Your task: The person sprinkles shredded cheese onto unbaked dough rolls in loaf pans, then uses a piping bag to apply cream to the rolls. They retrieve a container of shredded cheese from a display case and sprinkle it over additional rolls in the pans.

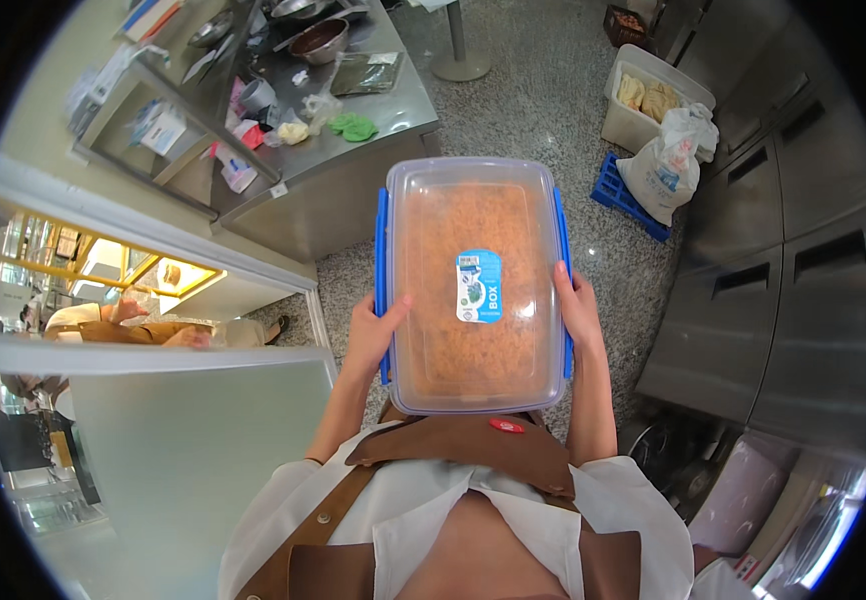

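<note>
A clear plastic food storage box (478, 352) with blue side clips is held level in front of my apron. Orange-brown crumbly food fills it, seen through the shut lid, and a blue and white label (479, 286) with writing sits at the lid's middle. My left hand (376, 334) grips the box's left side, thumb over the lid edge. On the opposite side my right hand (579, 307) holds it by the clip, thumb up along the rim. The fingers beneath are mostly hidden.
A steel worktable (403, 112) at upper left bears bowls, bags and cloths. At right stand a white bin (620, 116), a plastic sack (662, 169) on a blue crate (613, 191) and steel cabinets (733, 322). Left, beyond a door (207, 435), another person (132, 322) stands.
</note>
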Demonstrator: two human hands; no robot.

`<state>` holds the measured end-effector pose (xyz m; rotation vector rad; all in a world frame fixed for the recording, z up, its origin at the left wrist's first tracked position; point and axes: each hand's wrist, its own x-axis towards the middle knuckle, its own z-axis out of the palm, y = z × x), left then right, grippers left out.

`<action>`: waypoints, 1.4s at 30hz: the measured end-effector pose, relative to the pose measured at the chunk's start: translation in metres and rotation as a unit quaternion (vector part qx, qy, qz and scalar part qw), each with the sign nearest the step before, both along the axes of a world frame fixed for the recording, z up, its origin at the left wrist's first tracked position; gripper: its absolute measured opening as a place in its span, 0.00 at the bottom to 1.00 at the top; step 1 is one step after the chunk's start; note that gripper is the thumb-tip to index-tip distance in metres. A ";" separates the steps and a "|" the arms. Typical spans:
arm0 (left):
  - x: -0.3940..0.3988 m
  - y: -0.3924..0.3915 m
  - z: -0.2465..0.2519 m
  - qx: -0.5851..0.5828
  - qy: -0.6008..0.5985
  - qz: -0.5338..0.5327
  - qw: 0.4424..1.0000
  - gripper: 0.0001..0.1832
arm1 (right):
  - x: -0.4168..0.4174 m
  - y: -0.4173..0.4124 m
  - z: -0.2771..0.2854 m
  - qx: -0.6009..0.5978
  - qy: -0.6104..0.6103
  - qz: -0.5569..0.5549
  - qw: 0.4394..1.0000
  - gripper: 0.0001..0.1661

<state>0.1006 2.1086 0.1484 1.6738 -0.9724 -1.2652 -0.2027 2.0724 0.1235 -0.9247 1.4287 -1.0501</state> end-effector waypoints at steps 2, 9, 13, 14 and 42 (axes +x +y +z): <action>-0.026 -0.051 0.004 -0.008 0.018 0.004 1.000 0.23 | -0.024 -0.051 -0.003 -0.001 0.008 -0.008 1.000 0.34; -0.098 -0.277 -0.026 0.000 0.035 -0.034 0.999 0.20 | -0.101 -0.256 -0.026 0.002 0.039 -0.045 0.998 0.33; -0.142 -0.413 -0.044 -0.045 0.064 -0.075 0.994 0.19 | -0.152 -0.365 -0.020 0.008 0.071 -0.068 0.995 0.32; -0.162 -0.443 -0.041 -0.037 0.061 -0.085 0.994 0.19 | -0.176 -0.389 -0.019 0.008 0.088 -0.060 0.994 0.33; -0.450 -1.233 -0.018 -0.018 0.071 -0.086 0.994 0.23 | -0.469 -1.194 -0.033 -0.010 0.010 -0.054 0.998 0.31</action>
